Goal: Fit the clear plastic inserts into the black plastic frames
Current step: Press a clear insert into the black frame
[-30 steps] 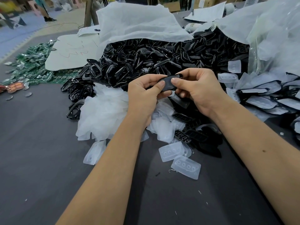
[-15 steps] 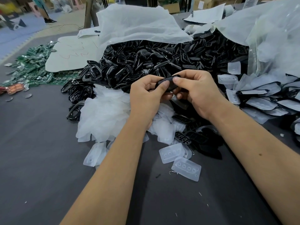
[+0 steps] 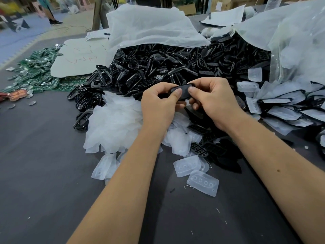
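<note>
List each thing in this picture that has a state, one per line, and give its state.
left hand: grips the black frame, thumb pressing on top
right hand: grips the same frame, thumb pressing on top
black frame: held off the table between both hands
two clear inserts: lying flat and loose on the table
plastic bag: open, black frames spilling out

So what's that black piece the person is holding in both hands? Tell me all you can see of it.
The black piece is a small, flat, glossy plastic frame with rounded corners and a pale sheen across its face. It is held above the piles, roughly level. The left hand and right hand pinch it from either side, both thumbs pressing on its top face. Whether a clear insert already sits in it cannot be told.
</note>
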`<state>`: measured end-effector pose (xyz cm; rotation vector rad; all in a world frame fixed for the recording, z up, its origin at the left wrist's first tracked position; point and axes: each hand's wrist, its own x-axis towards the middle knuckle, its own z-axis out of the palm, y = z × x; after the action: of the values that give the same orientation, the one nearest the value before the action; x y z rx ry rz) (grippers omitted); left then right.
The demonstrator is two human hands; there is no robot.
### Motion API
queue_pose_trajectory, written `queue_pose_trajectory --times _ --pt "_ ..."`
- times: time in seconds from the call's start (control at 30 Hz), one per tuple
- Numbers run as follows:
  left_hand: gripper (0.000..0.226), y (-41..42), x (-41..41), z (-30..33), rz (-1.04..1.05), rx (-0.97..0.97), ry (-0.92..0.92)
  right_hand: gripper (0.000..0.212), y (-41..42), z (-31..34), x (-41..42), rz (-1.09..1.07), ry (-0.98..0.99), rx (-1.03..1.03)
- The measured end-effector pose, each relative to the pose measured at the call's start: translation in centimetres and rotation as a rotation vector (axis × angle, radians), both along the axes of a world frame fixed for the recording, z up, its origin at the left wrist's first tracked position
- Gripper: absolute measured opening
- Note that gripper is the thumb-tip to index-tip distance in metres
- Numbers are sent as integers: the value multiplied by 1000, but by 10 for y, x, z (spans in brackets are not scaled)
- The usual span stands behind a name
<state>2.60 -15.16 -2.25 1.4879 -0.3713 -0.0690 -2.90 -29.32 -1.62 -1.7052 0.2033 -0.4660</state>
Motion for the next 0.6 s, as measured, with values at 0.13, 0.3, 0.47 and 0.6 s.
queue_pose_trajectory --times 0.13,0.3,0.47,0.6 --pt "13 -1 0 -2 70 82 -65 18 -2 -3 1 -58 14 -177" --pt "20 0 0 -2 72 97 -64 18 -2 -5 3 -82 -12 -243" --pt "21 1 0 -1 34 88 -56 12 -2 -5 2 -106 -56 -248" --pt "17 2 0 0 0 43 -4 14 -2 -2 1 -99 -60 -259"
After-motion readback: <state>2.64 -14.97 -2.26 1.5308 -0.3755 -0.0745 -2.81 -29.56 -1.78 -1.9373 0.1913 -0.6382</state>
